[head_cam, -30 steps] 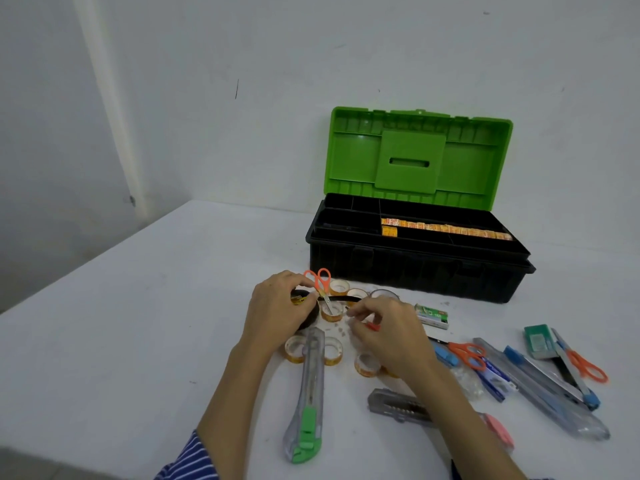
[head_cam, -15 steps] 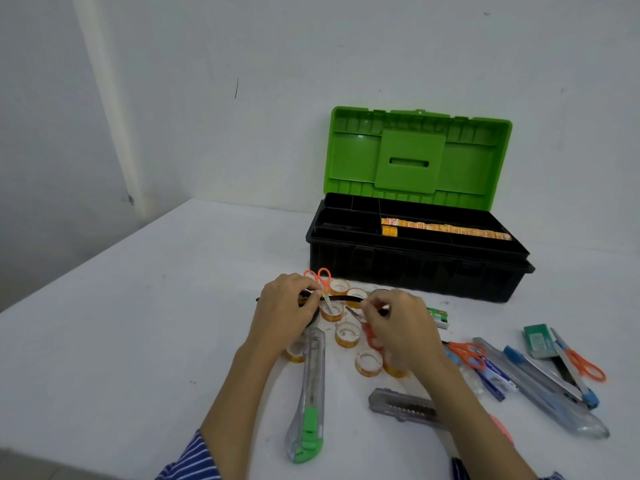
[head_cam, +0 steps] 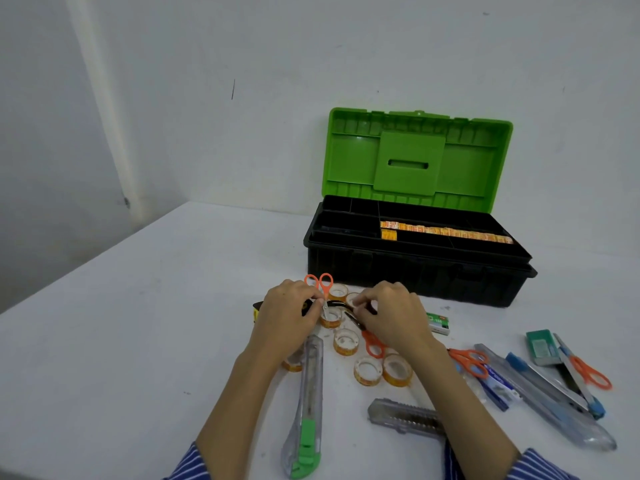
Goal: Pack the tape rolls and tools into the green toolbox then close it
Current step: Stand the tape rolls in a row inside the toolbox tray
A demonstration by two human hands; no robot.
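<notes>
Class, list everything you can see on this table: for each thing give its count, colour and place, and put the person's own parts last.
toolbox: one, black base, green lid open, back of table.
orange labels: a row, inside the toolbox tray.
tape rolls: at least seven, clear with orange cores, centre.
black tape roll: one, under the left hand.
scissors: four, orange handles, centre and right.
utility knives: several, clear, front and right.
staple boxes: two, green, right.
table: one, white.
left hand, right hand: both pinching a black tape strip.

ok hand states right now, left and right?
Left hand: fingers curled, gripping a black tape roll.
Right hand: fingers pinching the black tape strip pulled from that roll.
</notes>
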